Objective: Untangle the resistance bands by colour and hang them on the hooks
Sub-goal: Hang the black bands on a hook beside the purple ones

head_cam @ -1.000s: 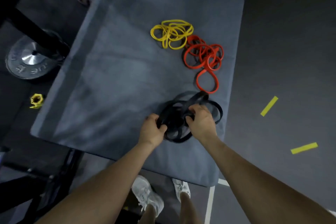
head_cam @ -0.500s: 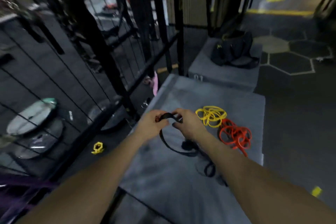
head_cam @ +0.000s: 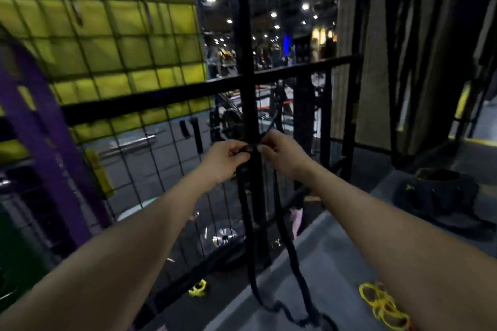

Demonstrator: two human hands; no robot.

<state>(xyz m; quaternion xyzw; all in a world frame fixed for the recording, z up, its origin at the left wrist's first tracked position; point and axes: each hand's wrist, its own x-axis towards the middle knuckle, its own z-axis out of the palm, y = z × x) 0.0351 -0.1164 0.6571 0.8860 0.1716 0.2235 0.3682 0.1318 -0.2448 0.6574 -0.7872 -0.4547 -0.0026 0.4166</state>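
1. In front of the black upright post point(head_cam: 246, 67) of a wire-mesh fence point(head_cam: 139, 148), both hands are raised close together at about the height of the lower mesh; the left hand point(head_cam: 224, 160) and the right hand point(head_cam: 282, 153) each pinch the top of the black resistance bands point(head_cam: 285, 247) between thumb and curled fingers, the two pinches almost touching.
2. From the hands the black bands hang down in long strands, just beside the post, and their lower end lies bunched on the grey padded table point(head_cam: 330, 263).
3. At the lower right of the table lie the yellow resistance bands point(head_cam: 382, 303) in a loose tangle, partly hidden by the right forearm; a sliver of red shows at their lower edge.
4. A black bag point(head_cam: 441, 193) sits on a further grey block to the right; a small yellow object point(head_cam: 198, 289) lies on the floor by the fence; a purple frame point(head_cam: 40, 126) stands at the left.
5. No writing or brand can be read; the picture is blurred.
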